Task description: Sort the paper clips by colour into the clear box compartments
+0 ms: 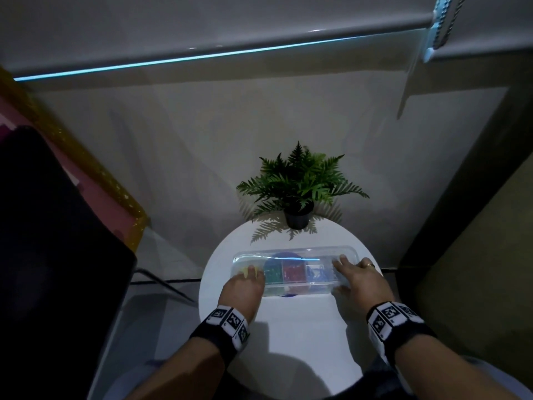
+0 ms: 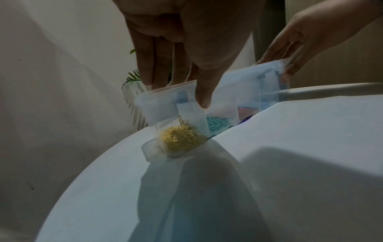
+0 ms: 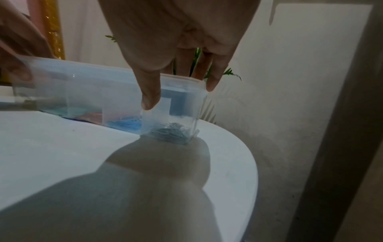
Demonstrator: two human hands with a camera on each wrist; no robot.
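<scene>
A long clear box (image 1: pixel 297 251) with its lid on lies across the round white table (image 1: pixel 288 342). Its compartments hold yellow clips (image 2: pixel 182 139), green clips (image 1: pixel 272 273), red clips (image 1: pixel 292 273), blue clips (image 1: pixel 315 273) and grey clips (image 3: pixel 172 132) at the right end. My left hand (image 1: pixel 245 284) grips the box's left end, fingers on the lid and thumb (image 2: pixel 204 101) on the front wall. Over at the other end my right hand (image 1: pixel 360 277) holds on the same way, thumb (image 3: pixel 148 103) on the front wall.
A small potted fern (image 1: pixel 298 192) stands at the table's far edge, just behind the box. A blue round thing (image 1: pixel 288 295) shows under the box. A dark chair (image 1: pixel 43 255) stands to the left, a wall behind and to the right.
</scene>
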